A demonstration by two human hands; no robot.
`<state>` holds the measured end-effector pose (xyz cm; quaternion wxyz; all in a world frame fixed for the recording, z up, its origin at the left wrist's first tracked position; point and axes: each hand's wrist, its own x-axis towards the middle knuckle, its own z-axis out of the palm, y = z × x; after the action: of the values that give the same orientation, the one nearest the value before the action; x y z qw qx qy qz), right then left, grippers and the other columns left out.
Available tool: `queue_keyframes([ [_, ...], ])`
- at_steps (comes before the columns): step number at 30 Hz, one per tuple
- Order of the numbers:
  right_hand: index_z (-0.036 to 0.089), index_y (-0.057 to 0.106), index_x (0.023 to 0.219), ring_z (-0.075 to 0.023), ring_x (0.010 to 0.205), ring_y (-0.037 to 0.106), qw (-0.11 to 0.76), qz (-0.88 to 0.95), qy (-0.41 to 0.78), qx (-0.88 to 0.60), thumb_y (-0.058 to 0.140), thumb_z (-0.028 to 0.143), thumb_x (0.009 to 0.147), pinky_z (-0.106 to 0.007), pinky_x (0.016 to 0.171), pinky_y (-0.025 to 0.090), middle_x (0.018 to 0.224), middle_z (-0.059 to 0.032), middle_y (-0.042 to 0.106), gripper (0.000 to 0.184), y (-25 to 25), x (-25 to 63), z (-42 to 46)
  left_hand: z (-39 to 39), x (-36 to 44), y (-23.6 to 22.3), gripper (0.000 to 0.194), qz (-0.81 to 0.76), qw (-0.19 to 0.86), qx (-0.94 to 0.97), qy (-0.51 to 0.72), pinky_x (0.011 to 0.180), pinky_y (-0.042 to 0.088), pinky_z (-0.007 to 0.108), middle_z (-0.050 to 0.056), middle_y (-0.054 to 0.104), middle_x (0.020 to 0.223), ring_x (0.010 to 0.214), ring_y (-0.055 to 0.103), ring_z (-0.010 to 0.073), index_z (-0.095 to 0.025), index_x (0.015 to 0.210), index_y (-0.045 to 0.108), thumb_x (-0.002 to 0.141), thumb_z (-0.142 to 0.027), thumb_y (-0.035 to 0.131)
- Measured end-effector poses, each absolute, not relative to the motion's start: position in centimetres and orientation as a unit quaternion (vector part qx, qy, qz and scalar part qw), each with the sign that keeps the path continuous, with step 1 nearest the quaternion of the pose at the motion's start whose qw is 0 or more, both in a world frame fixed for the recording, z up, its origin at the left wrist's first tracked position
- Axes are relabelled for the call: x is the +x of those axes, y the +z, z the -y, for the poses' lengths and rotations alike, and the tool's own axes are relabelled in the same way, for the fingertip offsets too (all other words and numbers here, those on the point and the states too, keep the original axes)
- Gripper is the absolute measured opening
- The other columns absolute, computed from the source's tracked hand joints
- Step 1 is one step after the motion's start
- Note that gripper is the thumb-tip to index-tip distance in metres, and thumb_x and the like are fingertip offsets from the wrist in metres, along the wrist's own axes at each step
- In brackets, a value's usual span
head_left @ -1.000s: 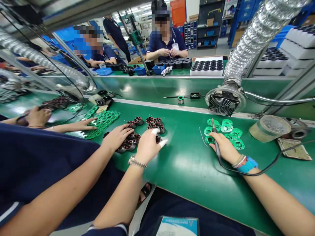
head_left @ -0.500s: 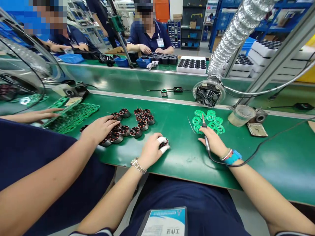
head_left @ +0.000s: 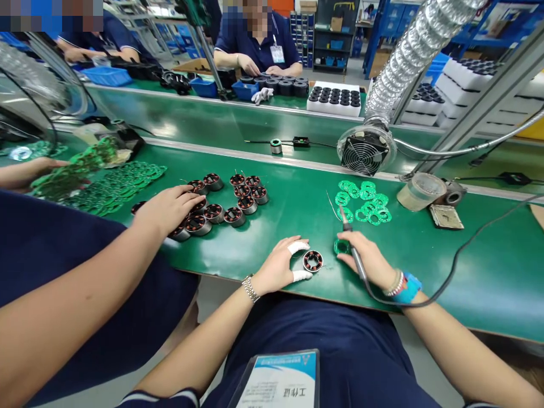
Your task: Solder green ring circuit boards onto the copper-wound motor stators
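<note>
My left hand [head_left: 280,263], with white covers on thumb and forefinger, has those two fingers curved around a round copper-wound motor stator [head_left: 313,261] that lies on the bench with thin wires sticking out. In my right hand [head_left: 369,259] is a soldering iron [head_left: 357,258], its tip pointing up and away from me. The thumb and fingertips of that hand also pinch a green ring-shaped circuit board [head_left: 341,247]. More green ring boards [head_left: 374,217] lie just beyond. A thin solder wire [head_left: 332,205] stands near the iron's tip.
Several stators [head_left: 234,216] stand left, where a co-worker's hand [head_left: 170,208] rests on some. That person's other hand holds green board panels [head_left: 76,167]. A fan [head_left: 364,156] with a foil duct stands behind; a plastic cup [head_left: 420,191] and a sponge tray [head_left: 445,217] are right.
My left hand has moved right with the stator. My right hand has drawn nearer, bringing one green ring board away from the pile. The co-worker has lifted a board panel.
</note>
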<state>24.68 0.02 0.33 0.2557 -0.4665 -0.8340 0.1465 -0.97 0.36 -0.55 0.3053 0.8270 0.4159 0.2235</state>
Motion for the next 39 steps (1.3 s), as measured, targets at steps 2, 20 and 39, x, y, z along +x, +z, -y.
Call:
queue_keyframes([
  [2,0.021,0.049,0.113,-0.0205,0.093,0.057,0.262,0.839,0.180,-0.442,0.058,0.017,0.083,-0.035,0.082,0.050,0.102,-0.0083,0.057,0.032,0.1,24.1,2.0,-0.3,-0.1,-0.3,0.043,-0.399,0.336,0.823,0.227,0.104,0.030,0.054,0.011,0.058,0.122,0.126,0.042,0.0305,-0.020,0.101,0.051,0.066,-0.031,0.073],
  [20,0.022,0.050,0.105,-0.0144,0.076,0.059,0.377,0.763,0.253,-0.460,0.050,0.013,0.086,-0.026,0.073,0.050,0.083,-0.0025,0.060,0.021,0.5,22.2,5.2,2.9,2.0,1.0,0.039,-0.387,0.303,0.806,0.328,0.082,0.051,0.036,0.009,0.055,0.101,0.092,0.059,0.0207,-0.019,0.102,0.044,0.068,-0.017,0.065],
  [39,0.022,0.067,0.093,-0.0175,0.083,0.066,0.366,0.711,0.253,-0.544,0.055,0.026,0.085,-0.030,0.080,0.052,0.089,-0.0030,0.071,0.015,1.4,27.8,6.0,0.2,2.0,-2.0,0.034,-0.373,0.375,0.776,0.344,0.088,0.049,0.040,0.010,0.055,0.112,0.101,0.059,0.0220,-0.020,0.103,0.054,0.070,-0.012,0.063],
])
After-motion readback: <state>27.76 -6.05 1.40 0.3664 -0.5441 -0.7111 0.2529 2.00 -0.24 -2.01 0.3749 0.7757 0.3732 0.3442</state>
